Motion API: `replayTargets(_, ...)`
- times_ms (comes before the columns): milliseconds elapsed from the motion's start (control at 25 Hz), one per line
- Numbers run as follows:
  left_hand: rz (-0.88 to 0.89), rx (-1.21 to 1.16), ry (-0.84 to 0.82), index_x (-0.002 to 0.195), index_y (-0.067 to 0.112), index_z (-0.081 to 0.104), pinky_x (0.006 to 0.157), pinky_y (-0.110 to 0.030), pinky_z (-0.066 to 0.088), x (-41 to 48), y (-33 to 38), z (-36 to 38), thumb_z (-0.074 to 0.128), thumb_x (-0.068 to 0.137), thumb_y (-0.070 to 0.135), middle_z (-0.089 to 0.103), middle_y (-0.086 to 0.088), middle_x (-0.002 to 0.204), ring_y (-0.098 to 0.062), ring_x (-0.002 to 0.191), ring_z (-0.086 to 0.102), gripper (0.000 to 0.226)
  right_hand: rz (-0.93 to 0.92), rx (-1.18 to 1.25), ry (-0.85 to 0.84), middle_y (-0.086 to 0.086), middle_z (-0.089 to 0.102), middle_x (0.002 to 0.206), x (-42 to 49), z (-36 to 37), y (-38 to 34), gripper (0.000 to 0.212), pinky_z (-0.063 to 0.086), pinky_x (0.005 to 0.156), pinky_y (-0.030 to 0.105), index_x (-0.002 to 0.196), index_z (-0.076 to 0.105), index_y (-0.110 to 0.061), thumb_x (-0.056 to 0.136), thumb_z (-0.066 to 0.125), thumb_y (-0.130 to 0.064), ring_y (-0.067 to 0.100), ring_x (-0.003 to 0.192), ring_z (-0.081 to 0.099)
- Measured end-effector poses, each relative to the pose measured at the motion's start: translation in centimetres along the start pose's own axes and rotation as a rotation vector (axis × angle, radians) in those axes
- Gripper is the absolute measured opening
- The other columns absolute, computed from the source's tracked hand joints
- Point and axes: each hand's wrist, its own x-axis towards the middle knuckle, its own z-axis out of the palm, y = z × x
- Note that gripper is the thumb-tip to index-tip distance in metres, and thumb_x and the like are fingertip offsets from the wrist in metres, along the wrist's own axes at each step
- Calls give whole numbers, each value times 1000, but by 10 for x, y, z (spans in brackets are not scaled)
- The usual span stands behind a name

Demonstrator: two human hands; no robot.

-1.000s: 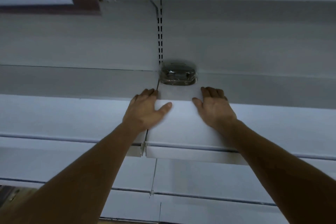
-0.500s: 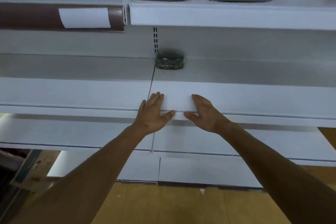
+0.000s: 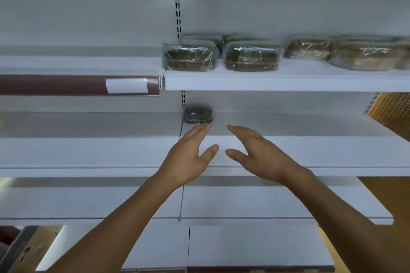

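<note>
A dark, plastic-wrapped pack (image 3: 198,114) lies alone at the back of the middle white shelf (image 3: 310,153), against the back wall. My left hand (image 3: 188,155) hovers in front of it with fingers straight, fingertips just short of the pack. My right hand (image 3: 259,153) is raised beside it, fingers spread and relaxed, holding nothing. Neither hand touches the pack.
On the upper shelf (image 3: 277,82) sit two dark wrapped packs (image 3: 189,56) and lighter brown wrapped packs (image 3: 363,54) to the right, with more behind. A brown price rail with a white label (image 3: 126,85) runs along the left. Lower shelves and wooden floor lie below.
Both hands have lifted off the shelf's front edge and now hover with fingers extended toward the pack. My view has tilted upward, bringing the upper shelf's packs fully into sight.
</note>
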Motion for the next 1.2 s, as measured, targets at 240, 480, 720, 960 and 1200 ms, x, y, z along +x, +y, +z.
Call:
replayTargets(240, 149, 27, 183, 149, 31, 42, 91, 5, 26, 5, 35, -69, 54, 99, 40, 49, 19, 141, 16, 115, 39, 52, -140, -40, 169, -11, 28, 158, 9, -64, -40, 64, 19, 110, 18, 155, 24, -29, 98, 49, -46, 7, 144, 25)
replayTargets(480, 184, 106, 318, 147, 29, 45, 104, -28, 39, 29, 50, -107, 52, 99, 41, 51, 10, 143, -11, 129, 48, 50, -135, -32, 349, -10, 40, 152, 31, -99, -44, 57, 29, 110, 24, 151, 35, -31, 97, 53, -43, 7, 139, 36)
replayTargets(720, 266, 153, 202, 156, 21, 28, 115, -29, 29, 79, 83, -91, 50, 99, 46, 30, 5, 159, -13, 145, 30, 66, -93, -93, 418, -6, 41, 151, 43, -124, -17, 56, 26, 110, 24, 149, 37, -26, 97, 54, -39, 13, 139, 32)
replayTargets(960, 203, 84, 149, 159, 20, 6, 120, -41, 22, 125, 111, -60, 50, 98, 50, -1, -2, 165, -22, 152, 3, 81, 5, -106, 446, 0, 29, 154, 56, -140, 21, 66, 19, 103, 22, 152, 29, -25, 95, 57, -42, 17, 141, 16)
replayTargets(1200, 104, 104, 224, 159, 25, -3, 118, -48, 20, 157, 104, -47, 49, 99, 48, -9, -12, 165, -27, 152, -12, 83, 113, -35, 316, 2, 14, 158, 88, -152, 49, 95, 20, 115, 41, 157, 5, -29, 86, 61, -59, 26, 146, 3)
